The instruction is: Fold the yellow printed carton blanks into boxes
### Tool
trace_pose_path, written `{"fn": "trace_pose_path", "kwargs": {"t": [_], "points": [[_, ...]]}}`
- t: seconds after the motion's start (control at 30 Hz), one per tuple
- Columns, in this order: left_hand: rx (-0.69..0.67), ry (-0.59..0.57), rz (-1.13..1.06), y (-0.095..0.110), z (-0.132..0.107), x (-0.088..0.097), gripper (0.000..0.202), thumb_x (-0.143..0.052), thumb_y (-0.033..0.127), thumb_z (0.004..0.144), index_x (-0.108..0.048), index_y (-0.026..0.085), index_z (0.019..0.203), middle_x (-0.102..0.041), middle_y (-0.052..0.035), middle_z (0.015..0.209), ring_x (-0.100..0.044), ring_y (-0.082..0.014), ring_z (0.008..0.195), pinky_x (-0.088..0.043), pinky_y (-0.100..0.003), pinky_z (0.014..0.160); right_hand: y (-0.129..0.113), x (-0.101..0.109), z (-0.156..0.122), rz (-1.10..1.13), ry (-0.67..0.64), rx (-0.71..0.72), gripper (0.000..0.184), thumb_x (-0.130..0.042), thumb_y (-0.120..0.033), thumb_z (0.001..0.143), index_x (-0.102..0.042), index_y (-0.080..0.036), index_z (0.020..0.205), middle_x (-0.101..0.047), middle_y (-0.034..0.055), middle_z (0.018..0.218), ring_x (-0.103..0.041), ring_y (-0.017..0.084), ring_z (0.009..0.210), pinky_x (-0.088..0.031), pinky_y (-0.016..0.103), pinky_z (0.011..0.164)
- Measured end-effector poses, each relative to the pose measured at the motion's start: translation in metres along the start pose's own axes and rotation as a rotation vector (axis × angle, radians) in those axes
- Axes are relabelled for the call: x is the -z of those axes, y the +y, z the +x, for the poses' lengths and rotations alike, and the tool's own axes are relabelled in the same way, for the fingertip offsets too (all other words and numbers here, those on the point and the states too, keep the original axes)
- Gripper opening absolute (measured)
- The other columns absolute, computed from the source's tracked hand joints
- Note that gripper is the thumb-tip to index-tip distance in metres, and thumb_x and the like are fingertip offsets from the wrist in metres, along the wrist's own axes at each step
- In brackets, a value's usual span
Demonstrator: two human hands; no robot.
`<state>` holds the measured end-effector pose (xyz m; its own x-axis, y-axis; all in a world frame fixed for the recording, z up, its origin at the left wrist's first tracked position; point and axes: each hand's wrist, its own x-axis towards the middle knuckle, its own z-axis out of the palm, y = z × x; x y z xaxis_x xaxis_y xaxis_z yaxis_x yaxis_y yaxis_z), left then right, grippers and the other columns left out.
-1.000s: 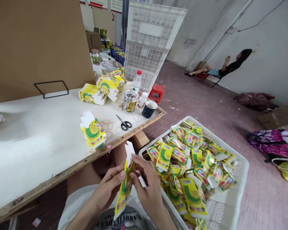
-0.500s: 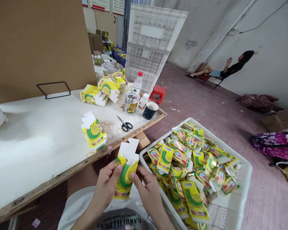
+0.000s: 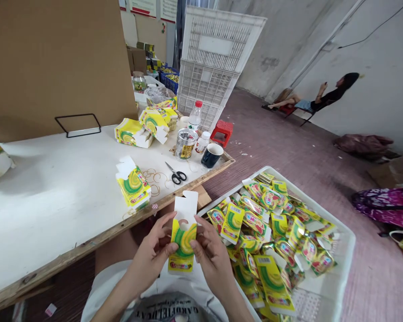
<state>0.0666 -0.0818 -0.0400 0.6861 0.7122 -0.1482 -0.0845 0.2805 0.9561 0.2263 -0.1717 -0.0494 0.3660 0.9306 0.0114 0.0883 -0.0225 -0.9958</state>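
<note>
At six o'clock, left hand [image 3: 156, 246] and right hand [image 3: 211, 248] have fingers [image 3: 161, 224] clamped on the yellow carton [image 3: 183, 243], just turned from edge-on to face-on, likely easing access to its flaps [image 3: 186, 206], with a white tray [image 3: 346, 257] at four o'clock.

Holding a small yellow carton [image 3: 183, 239] by its two long sides, between left hand [image 3: 156, 246] and right hand [image 3: 211, 246], near the edge of the desk [image 3: 53, 192]. Printed with a green-and-yellow swirl, lettered across the bottom. Turned face-on to the wearer, with white flaps raised above a curved notch.
</note>
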Motion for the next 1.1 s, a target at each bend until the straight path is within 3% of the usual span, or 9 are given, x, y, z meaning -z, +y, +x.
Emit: {"fn": "trace_pose_path", "kwargs": {"t": [0.13,0.27,0.33,0.47,0.57,0.67,0.8,0.93,1.1], "points": [[0.11,-0.152,-0.124,0.008,0.0,0.006,0.052,-0.078,0.027,0.079,-0.055,0.024,0.125,-0.073,-0.0045,0.099,-0.069,-0.0195,0.087,-0.052,-0.028,0.078,-0.007,0.012,0.002,-0.044,-0.105,-0.015,0.022,-0.053,-0.04,0.098,-0.063,-0.023,0.108,-0.059,0.0002,0.083,-0.046,0.012,0.06,-0.039,0.023,0.055],[0.138,-0.221,-0.176,0.004,0.0,0.002,0.037,-0.083,0.025,0.073,-0.06,0.021,0.102,-0.069,-0.0018,0.089,-0.064,-0.0151,0.075,-0.048,-0.023,0.066,-0.014,0.014,0.006,-0.155,-0.087,0.076,0.034,-0.05,-0.039,0.099,-0.061,-0.02,0.074,-0.053,-0.0008,0.069,-0.05,0.014,0.064,-0.039,0.025,0.06],[0.134,-0.198,-0.188,0.002,-0.001,0.0,0.043,-0.082,0.027,0.076,-0.056,0.024,0.11,-0.07,-0.0027,0.095,-0.064,-0.0143,0.074,-0.048,-0.024,0.067,-0.015,0.013,0.007,-0.169,-0.031,0.11,0.029,-0.052,-0.037,0.098,-0.065,-0.02,0.079,-0.059,0.0013,0.075,-0.056,0.016,0.07,-0.043,0.026,0.065],[0.123,-0.18,-0.181,0.003,-0.002,-0.001,0.074,-0.076,0.031,0.082,-0.035,0.033,0.144,-0.07,-0.0083,0.114,-0.066,-0.0161,0.079,-0.051,-0.029,0.075,-0.013,0.012,0.01,-0.149,0.101,0.123,0.025,-0.059,-0.035,0.094,-0.067,-0.023,0.115,-0.068,0.0074,0.098,-0.064,0.02,0.081,-0.051,0.033,0.078],[0.059,-0.19,-0.066,0.005,0.001,0.001,0.054,-0.073,0.032,0.083,-0.055,0.026,0.134,-0.069,-0.0113,0.118,-0.067,-0.0209,0.09,-0.052,-0.03,0.078,-0.015,0.016,0.012,-0.179,0.057,0.194,0.025,-0.058,-0.039,0.095,-0.073,-0.026,0.11,-0.07,0.0093,0.105,-0.065,0.024,0.094,-0.05,0.036,0.085],[0.019,-0.108,0.042,0.003,0.003,0.002,0.043,-0.072,0.03,0.084,-0.065,0.024,0.126,-0.071,-0.0104,0.119,-0.068,-0.0207,0.089,-0.054,-0.03,0.081,-0.02,0.021,0.012,-0.212,0.021,0.254,0.033,-0.055,-0.049,0.094,-0.079,-0.026,0.098,-0.069,0.0087,0.098,-0.062,0.025,0.092,-0.048,0.037,0.082],[-0.002,-0.013,0.12,0.0,0.003,0.0,0.043,-0.07,0.027,0.084,-0.065,0.025,0.126,-0.071,-0.0099,0.123,-0.07,-0.0214,0.09,-0.056,-0.031,0.083,-0.02,0.019,0.01,-0.232,-0.056,0.011,0.033,-0.065,-0.037,0.087,-0.07,-0.023,0.116,-0.056,-0.0025,0.068,-0.048,0.014,0.057,-0.039,0.026,0.054],[-0.026,-0.079,0.174,0.002,0.0,-0.001,0.046,-0.062,0.022,0.089,-0.06,0.027,0.135,-0.064,-0.0096,0.136,-0.066,-0.0247,0.112,-0.053,-0.032,0.095,-0.011,0.011,0.01,-0.215,-0.051,-0.077,0.034,-0.063,-0.024,0.083,-0.058,-0.02,0.116,-0.038,-0.0106,0.058,-0.037,0.01,0.049,-0.03,0.022,0.048],[-0.006,-0.12,0.186,0.008,0.0,-0.001,0.054,-0.059,0.02,0.091,-0.05,0.029,0.143,-0.062,-0.0096,0.139,-0.063,-0.0254,0.119,-0.052,-0.034,0.098,-0.005,0.005,0.008,-0.245,-0.003,-0.047,0.032,-0.063,-0.025,0.082,-0.054,-0.021,0.112,-0.038,-0.012,0.055,-0.036,0.01,0.047,-0.029,0.021,0.047]]}}
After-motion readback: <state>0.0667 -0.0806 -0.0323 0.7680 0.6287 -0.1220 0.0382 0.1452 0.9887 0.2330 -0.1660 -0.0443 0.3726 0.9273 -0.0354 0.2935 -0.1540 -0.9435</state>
